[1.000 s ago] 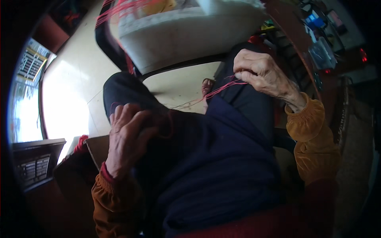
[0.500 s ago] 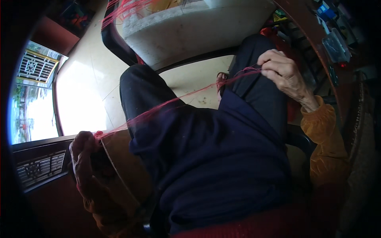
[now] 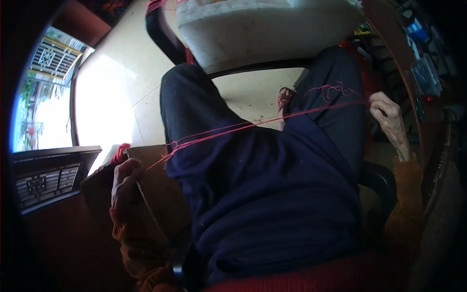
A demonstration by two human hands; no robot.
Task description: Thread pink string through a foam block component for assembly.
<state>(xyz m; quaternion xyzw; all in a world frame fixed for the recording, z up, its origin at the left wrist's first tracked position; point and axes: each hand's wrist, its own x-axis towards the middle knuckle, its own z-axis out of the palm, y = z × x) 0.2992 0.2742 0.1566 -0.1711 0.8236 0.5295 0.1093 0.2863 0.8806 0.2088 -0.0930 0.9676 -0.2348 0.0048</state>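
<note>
Red thread [image 3: 233, 128] runs taut across my lap, from one hand to the other, in a few thin strands. My left hand [image 3: 127, 177] is closed on its left end, beside a cardboard box [image 3: 163, 187]. A bundle of red thread [image 3: 120, 154] lies at the box's far corner, just beyond that hand. At the right, beyond my knee, my right hand [image 3: 387, 114] pinches the other end with bent fingers. A loose curly tangle of thread [image 3: 334, 88] lies over my right thigh, near the taut strands.
A white foam box [image 3: 272, 36] stands in front of my knees on a dark-framed chair [image 3: 163, 36]. Along the right runs a brown table edge [image 3: 389, 44], with a clear plastic container [image 3: 425, 75] on it. A dark armrest [image 3: 379, 187] is near my right forearm.
My right hand has moved right and a little nearer, drawing the thread out longer. The left hand sits farther right in view, and the strands are tighter, with a curly tangle now hanging loose.
</note>
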